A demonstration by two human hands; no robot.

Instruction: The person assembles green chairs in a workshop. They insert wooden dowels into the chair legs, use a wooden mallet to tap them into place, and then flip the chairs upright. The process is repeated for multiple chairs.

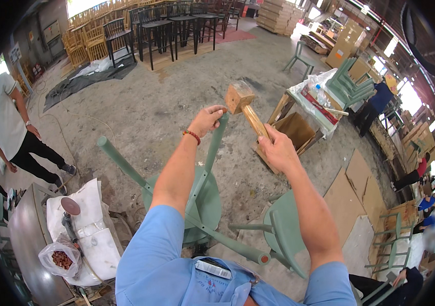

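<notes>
A green chair (207, 199) stands upside down in front of me, its legs pointing up. At the tip of its far leg (217, 137), my left hand (206, 120) pinches a small reddish-brown round plug (224, 109). My right hand (278, 149) grips the handle of a wooden mallet (240, 97), whose block head is raised close beside that plug. A similar brown disc (264, 259) sits in the end of the leg nearest me. The left leg (123, 159) slants up toward the left; its end looks plain green.
On my left, a white-covered surface (92, 209) holds a disc sander (69, 214) and a plastic bag of small brown pieces (60, 261). Another green chair (286, 224) is at my right. A person (13, 122) stands at left. A cluttered table (317, 109) is ahead right.
</notes>
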